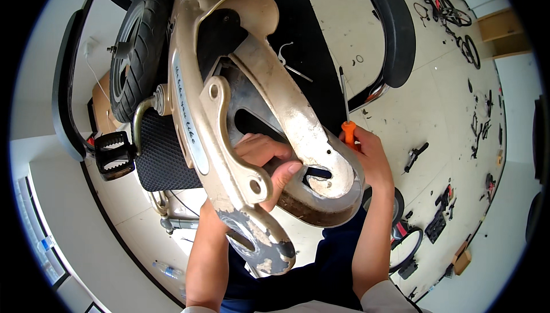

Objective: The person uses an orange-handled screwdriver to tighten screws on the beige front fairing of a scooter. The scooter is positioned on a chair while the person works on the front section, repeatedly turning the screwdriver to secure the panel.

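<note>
The big gold-painted metal bike frame [209, 124] lies on a black chair with padded arms [315, 55], its two ends poking out over the person's lap. It looks heavy, stiff and tough, maybe slippery where it's smooth. I'd hold both long sides. The left hand [266, 155] is between them; I can't tell if its grip is tight. The right hand [369, 152] has its grip closed around an orange-handled screwdriver [349, 129]. A pale blue strip sticker [188, 115] has dark curly writing.
</note>
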Action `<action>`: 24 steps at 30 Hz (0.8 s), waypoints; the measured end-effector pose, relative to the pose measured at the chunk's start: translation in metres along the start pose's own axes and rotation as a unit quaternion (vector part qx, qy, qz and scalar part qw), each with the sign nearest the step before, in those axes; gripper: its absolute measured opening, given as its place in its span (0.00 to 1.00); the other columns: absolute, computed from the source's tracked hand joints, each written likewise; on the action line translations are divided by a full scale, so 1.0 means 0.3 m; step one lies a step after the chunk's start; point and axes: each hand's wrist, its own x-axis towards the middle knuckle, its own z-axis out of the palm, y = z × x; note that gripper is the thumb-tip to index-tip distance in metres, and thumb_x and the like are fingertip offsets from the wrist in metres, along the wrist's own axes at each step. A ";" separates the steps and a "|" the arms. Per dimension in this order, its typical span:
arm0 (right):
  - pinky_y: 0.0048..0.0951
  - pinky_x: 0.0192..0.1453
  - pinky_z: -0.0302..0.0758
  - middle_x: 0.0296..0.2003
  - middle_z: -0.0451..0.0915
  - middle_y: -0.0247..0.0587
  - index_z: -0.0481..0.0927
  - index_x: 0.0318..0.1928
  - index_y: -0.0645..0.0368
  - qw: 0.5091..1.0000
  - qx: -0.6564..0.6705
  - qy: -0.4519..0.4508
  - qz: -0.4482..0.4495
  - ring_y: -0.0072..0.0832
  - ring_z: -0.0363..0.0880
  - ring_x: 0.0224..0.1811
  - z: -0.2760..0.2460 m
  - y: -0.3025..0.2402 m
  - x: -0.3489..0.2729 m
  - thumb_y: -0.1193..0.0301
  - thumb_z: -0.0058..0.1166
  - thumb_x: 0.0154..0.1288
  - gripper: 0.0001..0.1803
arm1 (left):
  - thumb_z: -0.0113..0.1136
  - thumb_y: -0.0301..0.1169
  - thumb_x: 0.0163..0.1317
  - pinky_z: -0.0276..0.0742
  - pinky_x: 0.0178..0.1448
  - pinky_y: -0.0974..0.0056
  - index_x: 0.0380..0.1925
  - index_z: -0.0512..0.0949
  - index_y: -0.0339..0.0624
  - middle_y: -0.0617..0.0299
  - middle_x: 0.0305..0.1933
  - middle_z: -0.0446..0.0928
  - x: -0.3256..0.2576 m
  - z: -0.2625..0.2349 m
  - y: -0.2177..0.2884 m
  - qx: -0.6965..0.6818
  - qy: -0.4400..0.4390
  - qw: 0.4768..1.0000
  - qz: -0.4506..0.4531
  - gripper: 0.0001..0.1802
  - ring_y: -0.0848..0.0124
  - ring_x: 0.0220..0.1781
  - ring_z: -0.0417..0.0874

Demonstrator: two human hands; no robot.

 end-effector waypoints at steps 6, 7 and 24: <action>0.27 0.17 0.75 0.23 0.77 0.41 0.76 0.41 0.69 0.999 -0.044 0.013 0.014 0.26 0.77 0.20 0.002 -0.010 0.002 0.71 0.53 0.61 0.13 | 0.63 0.29 0.53 0.70 0.37 0.62 0.27 0.79 0.31 0.52 0.25 0.78 0.003 0.002 0.008 0.003 -0.001 1.000 -0.003 0.09 0.60 0.26 0.77; 0.27 0.17 0.74 0.22 0.77 0.41 0.76 0.41 0.69 0.999 -0.040 0.011 0.011 0.26 0.76 0.20 0.002 -0.010 0.003 0.71 0.53 0.61 0.13 | 0.63 0.29 0.52 0.70 0.37 0.62 0.27 0.79 0.31 0.52 0.25 0.78 0.002 0.003 0.008 0.001 -0.001 1.000 -0.007 0.09 0.59 0.26 0.76; 0.35 0.28 0.72 0.23 0.78 0.53 0.75 0.36 0.69 0.994 -0.085 0.024 -0.059 0.40 0.76 0.19 -0.007 0.041 0.014 0.68 0.54 0.61 0.14 | 0.70 0.33 0.45 0.68 0.37 0.63 0.25 0.81 0.33 0.52 0.24 0.79 0.030 0.042 0.002 0.063 -0.020 0.998 0.017 0.13 0.60 0.25 0.78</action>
